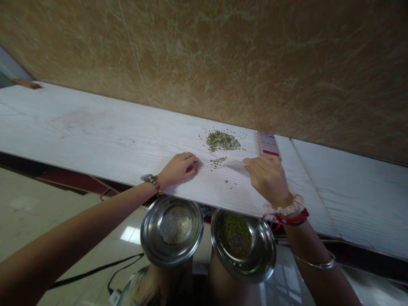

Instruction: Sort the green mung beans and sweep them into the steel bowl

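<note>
Green mung beans (221,141) lie in a loose pile on the white wood-grain shelf, with some white grains among them. A smaller group of beans (218,161) lies just in front. My right hand (269,176) pinches a thin, pale, flat piece (236,165); its far end is at the small group, and its exact kind is unclear. My left hand (180,170) rests on the shelf left of the beans, its fingers loosely bent and thumb apart, holding nothing visible.
Below the shelf edge, a steel bowl with white grains (145,231) and a steel bowl with green beans (271,255) sit on my legs. A phone-like flat object (268,144) lies by the wall (204,63). A black cable (95,268) hangs at lower left.
</note>
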Tool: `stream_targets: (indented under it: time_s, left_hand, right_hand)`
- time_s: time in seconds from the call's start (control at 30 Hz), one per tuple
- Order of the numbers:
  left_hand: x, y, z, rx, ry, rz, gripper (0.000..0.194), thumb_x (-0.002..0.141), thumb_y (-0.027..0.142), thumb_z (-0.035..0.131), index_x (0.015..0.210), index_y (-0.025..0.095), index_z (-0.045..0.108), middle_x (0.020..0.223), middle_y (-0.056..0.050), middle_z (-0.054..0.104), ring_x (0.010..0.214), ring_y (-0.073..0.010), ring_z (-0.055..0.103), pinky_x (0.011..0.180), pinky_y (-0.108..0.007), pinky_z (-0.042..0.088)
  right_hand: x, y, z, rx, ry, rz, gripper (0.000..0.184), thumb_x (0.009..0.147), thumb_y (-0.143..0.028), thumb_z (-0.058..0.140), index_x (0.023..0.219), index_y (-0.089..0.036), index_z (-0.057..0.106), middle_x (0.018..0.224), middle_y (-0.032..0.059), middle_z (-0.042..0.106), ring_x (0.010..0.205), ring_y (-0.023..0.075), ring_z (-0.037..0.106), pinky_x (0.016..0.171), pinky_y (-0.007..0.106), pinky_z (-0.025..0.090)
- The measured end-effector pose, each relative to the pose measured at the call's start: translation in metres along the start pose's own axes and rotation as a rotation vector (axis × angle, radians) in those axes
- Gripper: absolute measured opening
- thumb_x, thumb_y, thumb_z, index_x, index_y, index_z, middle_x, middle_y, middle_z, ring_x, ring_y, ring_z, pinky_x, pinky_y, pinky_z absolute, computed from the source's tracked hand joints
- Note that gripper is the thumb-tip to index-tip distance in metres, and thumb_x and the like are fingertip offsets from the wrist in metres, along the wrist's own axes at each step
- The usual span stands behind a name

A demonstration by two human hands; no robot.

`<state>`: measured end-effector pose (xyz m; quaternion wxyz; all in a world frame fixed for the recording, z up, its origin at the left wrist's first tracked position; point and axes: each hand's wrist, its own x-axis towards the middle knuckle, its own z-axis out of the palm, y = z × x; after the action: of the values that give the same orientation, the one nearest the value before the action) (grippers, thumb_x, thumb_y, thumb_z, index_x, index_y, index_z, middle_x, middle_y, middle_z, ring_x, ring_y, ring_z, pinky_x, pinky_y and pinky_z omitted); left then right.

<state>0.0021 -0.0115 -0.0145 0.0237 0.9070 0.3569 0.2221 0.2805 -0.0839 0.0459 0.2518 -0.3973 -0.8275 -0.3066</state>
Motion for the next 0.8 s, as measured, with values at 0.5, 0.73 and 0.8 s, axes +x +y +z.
stream_targets:
  time_s: [0.5, 0.73, 0.8]
  left_hand:
    - [0.000, 0.001, 0.000, -0.013, 0.005, 0.006, 0.021, 0.081, 0.016, 0.054, 0.101, 0.017, 0.059, 0.103, -0.009, 0.066, 0.095, -0.0229, 0.061, 0.083, -0.038, 0.050]
    - [0.000, 0.001, -0.001, -0.012, -0.006, -0.006, 0.020, 0.081, 0.016, 0.054, 0.101, 0.016, 0.059, 0.104, -0.010, 0.066, 0.096, -0.0232, 0.061, 0.084, -0.038, 0.050]
    - [0.000, 0.001, -0.001, -0.015, -0.009, -0.005, 0.020, 0.081, 0.017, 0.055, 0.100, 0.016, 0.060, 0.103, -0.010, 0.066, 0.095, -0.0233, 0.061, 0.084, -0.038, 0.050]
  right_hand:
    - [0.006, 0.000, 0.013, 0.153, 0.037, 0.014, 0.018, 0.091, -0.011, 0.048, 0.095, -0.019, 0.064, 0.080, 0.0016, 0.072, 0.078, 0.0163, 0.060, 0.074, 0.032, 0.037]
    - [-0.002, 0.006, 0.007, 0.140, -0.016, 0.011, 0.018, 0.091, -0.012, 0.049, 0.094, -0.019, 0.065, 0.080, 0.0028, 0.072, 0.077, 0.0168, 0.062, 0.077, 0.033, 0.038]
    - [-0.004, 0.008, 0.003, 0.137, -0.027, 0.017, 0.017, 0.091, -0.013, 0.049, 0.095, -0.019, 0.064, 0.080, 0.0025, 0.072, 0.077, 0.0168, 0.062, 0.077, 0.033, 0.038]
